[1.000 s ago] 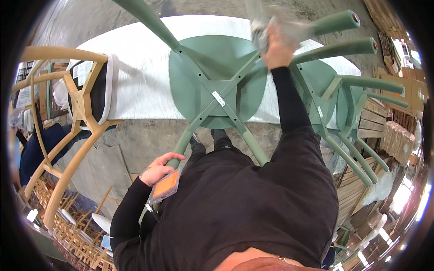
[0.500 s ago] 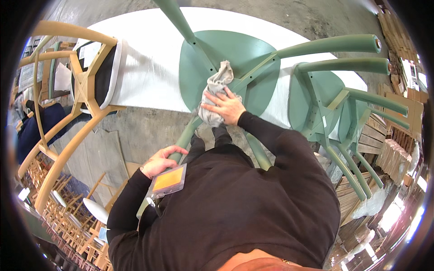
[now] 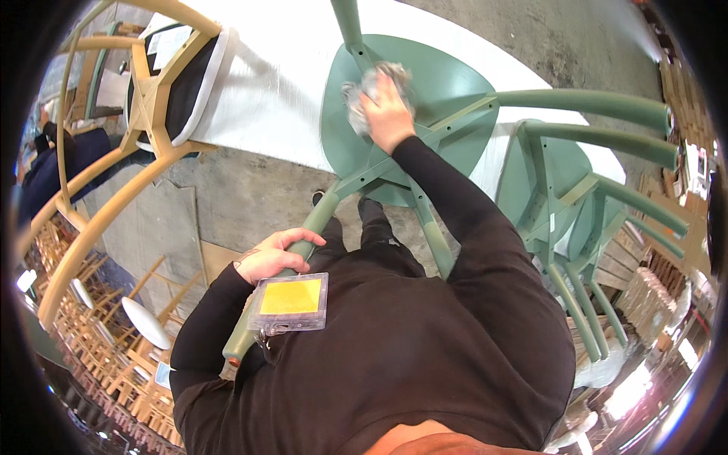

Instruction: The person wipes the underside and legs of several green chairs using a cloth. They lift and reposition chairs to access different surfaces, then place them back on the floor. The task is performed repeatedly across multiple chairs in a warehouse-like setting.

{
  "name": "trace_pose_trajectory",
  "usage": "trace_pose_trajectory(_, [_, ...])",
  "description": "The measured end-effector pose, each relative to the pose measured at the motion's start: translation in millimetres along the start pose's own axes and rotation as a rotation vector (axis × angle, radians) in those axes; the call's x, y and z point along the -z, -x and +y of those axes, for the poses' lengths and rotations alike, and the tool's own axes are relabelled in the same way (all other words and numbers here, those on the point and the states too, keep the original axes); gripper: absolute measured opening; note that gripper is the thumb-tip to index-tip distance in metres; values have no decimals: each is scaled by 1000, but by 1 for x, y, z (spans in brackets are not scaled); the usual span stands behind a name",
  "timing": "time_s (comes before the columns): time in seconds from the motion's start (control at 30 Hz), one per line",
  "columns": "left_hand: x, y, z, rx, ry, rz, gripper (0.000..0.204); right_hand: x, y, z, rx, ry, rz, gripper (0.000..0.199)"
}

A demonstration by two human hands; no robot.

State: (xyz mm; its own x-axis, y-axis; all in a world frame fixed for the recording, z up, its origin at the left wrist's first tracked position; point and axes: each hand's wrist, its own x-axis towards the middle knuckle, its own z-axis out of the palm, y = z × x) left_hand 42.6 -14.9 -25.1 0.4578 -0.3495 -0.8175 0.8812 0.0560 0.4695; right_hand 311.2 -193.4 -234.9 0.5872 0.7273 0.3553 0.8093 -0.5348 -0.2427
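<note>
Nearest: a yellow badge in a clear sleeve (image 3: 292, 302) hanging at the chest of a black-sleeved person, and just above it the left hand (image 3: 271, 256), curled around one leg (image 3: 309, 231) of an upturned green chair (image 3: 425, 91). Beyond, the right hand (image 3: 387, 114) is closed on a grey cloth (image 3: 362, 91), pressed flat to the underside of the chair's seat, which lies on the white-covered bench (image 3: 280, 83). Alongside: a second upturned green chair (image 3: 561, 182) to the right, a pale wooden chair (image 3: 152, 91) far left.
</note>
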Motion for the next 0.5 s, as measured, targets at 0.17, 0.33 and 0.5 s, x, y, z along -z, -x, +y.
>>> trace_pose_trajectory(0.17, [1, -4, -8, -15, 19, -25, 51, 27, 4, 6, -237, -251, -424, 55])
trace_pose_trajectory(0.33, [3, -3, 6, 6, -27, -44, 49, -22, -117, 10, -358, -74, -186, 46])
trace_pose_trajectory(0.5, [2, -2, 1, 15, 47, -39, 49, -15, -67, 9, -150, -84, -135, 39])
